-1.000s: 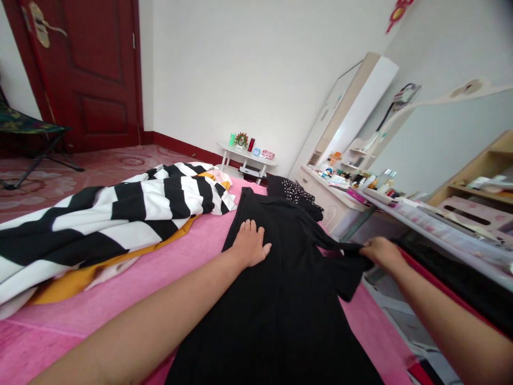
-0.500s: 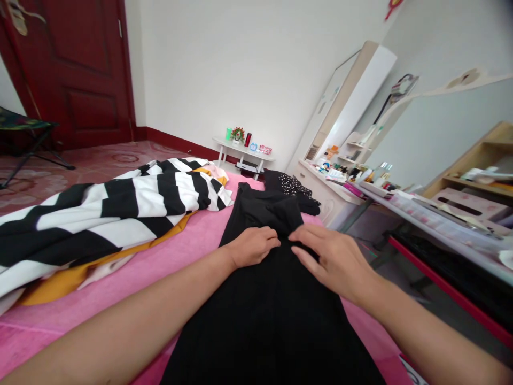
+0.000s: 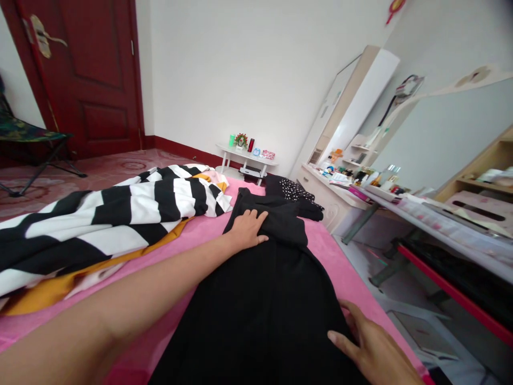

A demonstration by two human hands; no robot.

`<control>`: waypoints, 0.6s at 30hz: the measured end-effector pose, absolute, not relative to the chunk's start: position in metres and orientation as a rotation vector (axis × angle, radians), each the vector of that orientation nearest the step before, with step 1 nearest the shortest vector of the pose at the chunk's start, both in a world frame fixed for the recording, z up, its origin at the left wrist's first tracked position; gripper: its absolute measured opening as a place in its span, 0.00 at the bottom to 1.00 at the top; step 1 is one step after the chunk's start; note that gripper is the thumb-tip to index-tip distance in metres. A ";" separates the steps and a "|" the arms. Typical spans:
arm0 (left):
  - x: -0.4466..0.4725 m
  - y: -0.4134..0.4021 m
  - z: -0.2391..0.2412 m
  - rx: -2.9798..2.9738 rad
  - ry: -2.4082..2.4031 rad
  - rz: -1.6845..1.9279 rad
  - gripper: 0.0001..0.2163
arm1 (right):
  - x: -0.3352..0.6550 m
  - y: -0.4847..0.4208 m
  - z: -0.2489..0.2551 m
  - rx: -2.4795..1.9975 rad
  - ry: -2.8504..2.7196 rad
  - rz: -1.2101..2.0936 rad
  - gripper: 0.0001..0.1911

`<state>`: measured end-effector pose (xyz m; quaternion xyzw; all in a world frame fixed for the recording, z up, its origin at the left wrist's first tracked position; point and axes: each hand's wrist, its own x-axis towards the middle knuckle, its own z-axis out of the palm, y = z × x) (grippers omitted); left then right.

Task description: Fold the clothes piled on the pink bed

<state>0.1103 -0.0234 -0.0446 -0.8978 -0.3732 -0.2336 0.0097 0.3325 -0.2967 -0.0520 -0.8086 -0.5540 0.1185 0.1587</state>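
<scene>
A black garment lies stretched along the pink bed cover, its far part folded over in a loose layer. What kind of garment it is I cannot make out. My left hand rests on the folded layer with its fingers spread. At the garment's right edge, nearer to me, my right hand has its thumb on the cloth and its fingers apart over the side. Beyond the fold sits a black cloth with white dots, bunched up.
A black-and-white striped blanket with a mustard edge lies crumpled on the left. A small white shelf table stands by the wall. Along the right runs a dressing table crowded with bottles. A folding chair is near the red door.
My right hand has moved from the fold back toward me, to the garment's right edge. My left hand has shifted slightly forward and left, and its fingers have spread.
</scene>
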 end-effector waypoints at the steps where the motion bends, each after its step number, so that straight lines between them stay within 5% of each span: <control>1: 0.113 -0.018 -0.041 -2.847 -1.168 -0.692 0.29 | 0.330 -0.298 -0.051 -2.283 -1.574 0.398 0.29; 5: 0.124 0.003 -0.028 -3.013 -1.232 -0.661 0.13 | 0.314 -0.301 -0.042 -2.074 -1.557 0.551 0.28; 11: 0.145 0.027 0.012 -3.013 -1.478 -1.046 0.13 | 0.294 -0.298 -0.021 -1.956 -1.388 0.570 0.30; 18: 0.163 0.046 0.081 -2.824 -1.539 -2.912 0.10 | 0.273 -0.292 -0.003 -1.969 -1.282 0.518 0.34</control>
